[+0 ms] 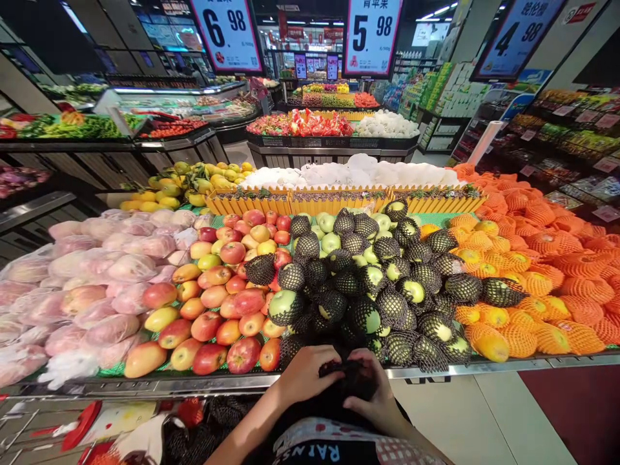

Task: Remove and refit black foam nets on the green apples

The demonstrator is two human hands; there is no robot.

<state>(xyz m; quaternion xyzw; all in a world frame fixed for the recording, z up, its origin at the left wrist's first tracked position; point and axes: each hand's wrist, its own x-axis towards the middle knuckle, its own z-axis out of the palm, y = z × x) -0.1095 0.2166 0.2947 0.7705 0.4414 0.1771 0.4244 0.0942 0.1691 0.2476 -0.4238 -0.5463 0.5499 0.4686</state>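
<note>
Left hand [307, 374] and right hand [372, 394] both clenched on a black net sleeve [346, 374], low at the display's front edge [484, 369]. Whether fruit is inside: cannot tell. Most green apples [285, 305] already netted; a few near the back bare.

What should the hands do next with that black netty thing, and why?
Probably stretch the black net sleeve open a little wider. Both the left hand and the right hand grip it bunched up at the display edge, and no fruit shows inside it. The green apples just ahead mostly wear such nets, so an opened one could slip over a fruit.
</note>
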